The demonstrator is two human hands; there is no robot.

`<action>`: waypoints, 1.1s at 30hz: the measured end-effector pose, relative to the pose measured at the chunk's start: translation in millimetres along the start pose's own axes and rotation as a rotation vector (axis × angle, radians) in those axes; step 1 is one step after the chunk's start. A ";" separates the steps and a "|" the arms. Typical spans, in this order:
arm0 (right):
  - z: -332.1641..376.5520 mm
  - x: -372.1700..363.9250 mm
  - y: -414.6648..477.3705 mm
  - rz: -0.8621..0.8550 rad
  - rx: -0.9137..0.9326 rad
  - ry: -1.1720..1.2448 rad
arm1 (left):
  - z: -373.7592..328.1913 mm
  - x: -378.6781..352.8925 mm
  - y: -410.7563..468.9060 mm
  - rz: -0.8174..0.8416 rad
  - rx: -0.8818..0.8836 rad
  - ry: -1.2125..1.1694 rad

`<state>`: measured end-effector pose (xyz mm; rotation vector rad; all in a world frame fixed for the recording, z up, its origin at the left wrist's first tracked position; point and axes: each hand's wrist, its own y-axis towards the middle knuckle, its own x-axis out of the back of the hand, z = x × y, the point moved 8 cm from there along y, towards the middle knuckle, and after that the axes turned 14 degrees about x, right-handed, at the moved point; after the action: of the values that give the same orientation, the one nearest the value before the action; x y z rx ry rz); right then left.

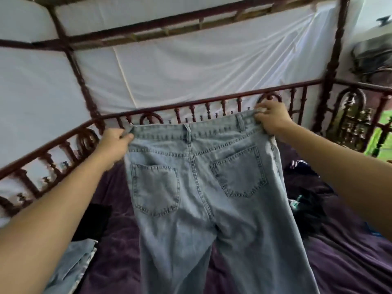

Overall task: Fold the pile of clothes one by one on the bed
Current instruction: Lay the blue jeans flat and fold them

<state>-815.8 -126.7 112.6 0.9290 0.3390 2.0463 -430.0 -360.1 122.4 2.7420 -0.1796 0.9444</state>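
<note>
A pair of light blue jeans [199, 187] hangs spread out in the air above the bed, back pockets facing me, legs dropping out of view at the bottom. My left hand [114, 143] pinches the left end of the waistband. At the right end, my right hand [272, 118] grips the waistband, held a little higher. A dark pile of clothes [305, 198] lies on the purple bed cover [350, 262] to the right, partly hidden by the jeans and my right arm.
A black folded garment [93, 221] and a light denim piece [72, 266] lie at the left on the bed. A dark red carved wooden rail [191, 105] and posts surround the bed, with white cloth [191, 71] behind. A green item [379, 143] shows at far right.
</note>
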 end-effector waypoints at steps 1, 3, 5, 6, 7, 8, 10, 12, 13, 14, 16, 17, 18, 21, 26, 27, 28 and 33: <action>-25.9 -24.6 -5.4 0.045 -0.084 0.020 | 17.3 -20.3 8.8 0.064 0.003 0.069; -72.9 -68.6 -19.3 0.129 -0.222 0.027 | 51.9 -56.9 26.0 0.150 0.026 0.200; -108.6 -101.3 -35.8 0.195 -0.295 -0.038 | 86.9 -93.6 43.0 0.227 0.056 0.276; -123.0 -114.7 -44.4 0.230 -0.323 -0.083 | 103.5 -111.9 48.9 0.271 0.074 0.302; -136.1 -126.5 -54.1 0.266 -0.351 -0.128 | 119.7 -129.9 53.5 0.309 0.094 0.325; -149.9 -137.9 -63.8 0.302 -0.379 -0.171 | 135.8 -147.9 55.8 0.342 0.113 0.351; -177.2 -160.3 -82.7 0.377 -0.427 -0.251 | 165.7 -182.9 57.3 0.388 0.135 0.395; -206.6 -182.3 -99.0 0.436 -0.471 -0.313 | 194.4 -217.1 56.4 0.424 0.163 0.425; -220.4 -191.9 -106.3 0.452 -0.495 -0.347 | 207.8 -232.5 55.7 0.438 0.187 0.437; -234.9 -201.3 -112.5 0.464 -0.518 -0.378 | 220.7 -246.0 55.4 0.442 0.216 0.452; -265.2 -223.5 -119.6 0.483 -0.546 -0.416 | 244.8 -270.6 59.7 0.423 0.268 0.490; -281.1 -237.0 -120.0 0.488 -0.557 -0.407 | 255.0 -282.4 64.2 0.407 0.295 0.505; -297.7 -252.4 -118.1 0.488 -0.576 -0.376 | 264.1 -294.4 71.0 0.385 0.324 0.519; -347.7 -306.1 -98.5 0.486 -0.601 -0.286 | 279.0 -330.5 103.3 0.288 0.368 0.524; -414.2 -390.2 -40.8 0.368 -0.587 -0.074 | 303.2 -387.0 180.6 0.085 0.426 0.437; -423.1 -403.5 -33.6 0.362 -0.577 -0.029 | 309.7 -398.8 191.7 0.079 0.438 0.421; -429.4 -414.0 -30.5 0.380 -0.564 -0.012 | 317.1 -409.2 197.6 0.089 0.457 0.413; -434.9 -443.4 -99.1 0.672 -0.249 -0.309 | 358.1 -457.5 129.4 0.260 0.301 0.525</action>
<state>-906.2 -376.0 -457.7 1.2923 -0.4465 2.4031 -602.0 -560.2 -411.2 2.6435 -0.3236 1.8570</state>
